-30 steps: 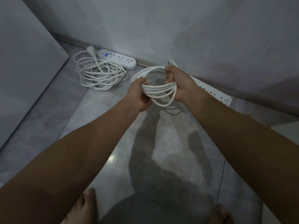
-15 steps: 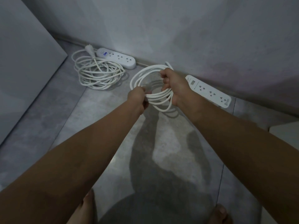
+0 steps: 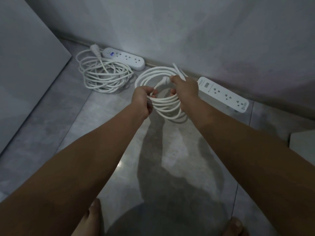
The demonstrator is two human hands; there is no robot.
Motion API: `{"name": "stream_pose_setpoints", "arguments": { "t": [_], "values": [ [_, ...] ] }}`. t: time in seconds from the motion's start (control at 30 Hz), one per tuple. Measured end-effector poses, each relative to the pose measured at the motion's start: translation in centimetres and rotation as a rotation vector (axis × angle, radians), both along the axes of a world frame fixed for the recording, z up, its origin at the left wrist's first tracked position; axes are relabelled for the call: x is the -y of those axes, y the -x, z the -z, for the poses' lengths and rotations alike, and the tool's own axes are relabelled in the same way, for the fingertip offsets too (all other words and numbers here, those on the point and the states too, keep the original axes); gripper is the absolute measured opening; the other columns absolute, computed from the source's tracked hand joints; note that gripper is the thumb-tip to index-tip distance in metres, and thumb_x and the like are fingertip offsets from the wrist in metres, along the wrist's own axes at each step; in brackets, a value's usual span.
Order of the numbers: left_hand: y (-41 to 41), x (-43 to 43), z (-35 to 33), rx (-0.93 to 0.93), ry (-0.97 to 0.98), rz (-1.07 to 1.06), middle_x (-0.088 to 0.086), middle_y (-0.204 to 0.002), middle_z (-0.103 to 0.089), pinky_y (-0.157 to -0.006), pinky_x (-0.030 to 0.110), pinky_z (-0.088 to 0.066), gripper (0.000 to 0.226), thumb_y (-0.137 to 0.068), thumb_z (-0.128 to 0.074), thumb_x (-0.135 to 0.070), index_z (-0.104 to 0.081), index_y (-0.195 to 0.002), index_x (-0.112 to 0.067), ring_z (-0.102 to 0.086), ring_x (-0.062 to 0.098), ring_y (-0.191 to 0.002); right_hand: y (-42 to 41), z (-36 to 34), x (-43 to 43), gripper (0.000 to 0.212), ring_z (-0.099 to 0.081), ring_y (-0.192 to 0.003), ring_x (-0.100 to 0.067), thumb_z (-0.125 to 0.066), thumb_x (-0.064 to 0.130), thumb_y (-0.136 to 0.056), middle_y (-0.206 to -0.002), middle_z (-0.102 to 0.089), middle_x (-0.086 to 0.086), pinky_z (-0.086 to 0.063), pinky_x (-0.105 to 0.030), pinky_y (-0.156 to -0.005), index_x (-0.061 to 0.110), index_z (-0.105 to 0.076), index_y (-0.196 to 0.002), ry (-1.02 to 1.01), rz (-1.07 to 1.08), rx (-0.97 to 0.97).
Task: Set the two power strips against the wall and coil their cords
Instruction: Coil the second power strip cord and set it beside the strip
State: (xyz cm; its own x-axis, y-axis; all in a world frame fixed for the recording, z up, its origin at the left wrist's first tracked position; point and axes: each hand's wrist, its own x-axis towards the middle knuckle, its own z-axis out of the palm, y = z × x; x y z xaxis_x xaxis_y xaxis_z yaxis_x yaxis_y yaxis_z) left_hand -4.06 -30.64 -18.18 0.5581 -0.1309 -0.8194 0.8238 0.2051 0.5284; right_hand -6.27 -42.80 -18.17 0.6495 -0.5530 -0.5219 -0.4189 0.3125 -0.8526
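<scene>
between left hand (image 3: 142,101) and right hand (image 3: 185,91), white coiled cord (image 3: 166,106)

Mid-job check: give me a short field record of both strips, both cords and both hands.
rounded power strip: lies along the wall base, left
floor coil: loose loops on the floor beside that strip
flat power strip: lies along the wall base, right
held coil: gathered loops, gripped by both hands
left hand: grips the loops' left side
right hand: grips the loops' right side, plug by its thumb
left to do: probably set the held coil down by the flat power strip
</scene>
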Motion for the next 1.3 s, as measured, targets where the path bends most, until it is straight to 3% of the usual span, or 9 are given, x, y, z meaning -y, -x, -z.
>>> {"name": "stream_pose_setpoints", "arguments": {
  "t": [0.33, 0.43, 0.6, 0.77, 0.83, 0.93, 1.07, 1.17, 1.3],
  "values": [
    [-0.2, -0.8, -0.2, -0.025, -0.022, 0.076, -0.005, -0.04, -0.04, -0.041, 0.018, -0.028, 0.004, -0.056, -0.043, -0.012, -0.043, -0.053, -0.015, -0.034, 0.009, -0.031, -0.6, 1.5, -0.1, 0.029, -0.062, -0.052, -0.017, -0.064, 0.022, -0.086, -0.08, -0.063, -0.009, -0.053, -0.031, -0.055, 0.005, -0.063, -0.109, -0.247, -0.076, 0.018],
    [0.0, -1.3, 0.2, -0.054, -0.058, 0.129, -0.006, -0.043, -0.039, -0.045, 0.02, -0.029, 0.014, -0.065, -0.041, -0.013, -0.041, -0.053, -0.017, -0.035, 0.011, -0.036, -0.4, 1.4, 0.4, 0.029, -0.064, -0.052, -0.017, -0.062, 0.023, -0.089, -0.088, -0.063, -0.01, -0.055, -0.032, -0.055, 0.007, -0.058, -0.113, -0.369, -0.156, 0.03],
    [0.8, -0.8, 0.6, -0.088, -0.036, 0.14, -0.002, -0.04, -0.045, -0.037, 0.012, -0.04, 0.026, -0.083, -0.038, -0.013, -0.041, -0.058, -0.016, -0.047, 0.013, -0.029, 0.4, 1.3, 1.7, 0.027, -0.056, -0.041, -0.009, -0.056, 0.024, -0.093, -0.09, -0.067, -0.009, -0.047, -0.021, -0.044, 0.006, -0.061, -0.113, -0.069, -0.256, -0.004],
    [1.8, 1.1, 1.4, -0.012, -0.161, 0.252, 0.011, -0.067, -0.063, -0.045, 0.025, -0.054, 0.011, -0.092, -0.05, -0.015, -0.056, -0.097, -0.007, -0.064, 0.021, -0.052, 0.7, 1.5, 4.0, 0.01, -0.057, -0.05, -0.012, -0.058, 0.022, -0.092, -0.068, -0.069, 0.003, -0.044, -0.022, -0.046, 0.018, -0.062, -0.085, 0.119, -0.305, 0.02],
    [1.9, 1.5, 2.6, 0.072, -0.264, 0.262, 0.017, -0.089, -0.059, -0.054, 0.038, -0.06, 0.043, -0.091, -0.056, -0.011, -0.035, -0.128, -0.004, -0.064, 0.027, -0.069, 0.7, 2.2, 4.6, 0.01, -0.057, -0.05, -0.011, -0.059, 0.022, -0.091, -0.062, -0.066, 0.002, -0.044, -0.023, -0.047, 0.018, -0.062, -0.083, 0.135, -0.318, 0.006],
    [2.1, 1.7, 3.5, 0.199, -0.356, 0.259, 0.019, -0.108, -0.054, -0.073, 0.05, -0.059, 0.057, -0.088, -0.06, -0.006, -0.022, -0.132, -0.007, -0.063, 0.03, -0.087, 0.6, 3.2, 5.3, 0.01, -0.054, -0.046, -0.009, -0.06, 0.02, -0.091, -0.061, -0.065, -0.001, -0.043, -0.024, -0.047, 0.012, -0.064, -0.086, -0.023, -0.306, -0.035],
    [2.2, 2.0, 4.0, 0.347, -0.366, 0.394, 0.014, -0.12, -0.049, -0.079, 0.04, -0.055, 0.083, -0.081, -0.062, 0.001, -0.01, -0.141, -0.022, -0.058, 0.025, -0.102, 1.0, 3.7, 5.8, 0.011, -0.045, -0.039, -0.006, -0.058, 0.018, -0.092, -0.062, -0.067, 0.001, -0.039, -0.019, -0.042, 0.011, -0.066, -0.088, -0.311, -0.303, -0.125],
    [2.5, 3.0, 4.0, 0.446, -0.509, 0.515, 0.014, -0.13, -0.036, -0.076, 0.031, -0.053, 0.08, -0.075, -0.075, -0.015, -0.026, -0.136, -0.029, -0.051, 0.027, -0.111, 1.5, 4.1, 6.3, 0.009, -0.044, -0.035, -0.004, -0.057, 0.018, -0.093, -0.062, -0.064, 0.001, -0.04, -0.017, -0.038, 0.011, -0.064, -0.091, -0.491, -0.302, -0.12],
    [2.5, 4.2, 4.5, 0.525, -0.699, 0.512, 0.01, -0.12, -0.043, -0.087, 0.035, -0.05, 0.065, -0.073, -0.077, -0.033, -0.038, -0.124, -0.026, -0.053, 0.024, -0.093, 2.0, 4.6, 7.2, 0.011, -0.044, -0.037, -0.004, -0.056, 0.019, -0.094, -0.054, -0.053, 0.005, -0.041, -0.016, -0.04, 0.012, -0.06, -0.088, -0.541, -0.337, -0.124]
  ]
}}
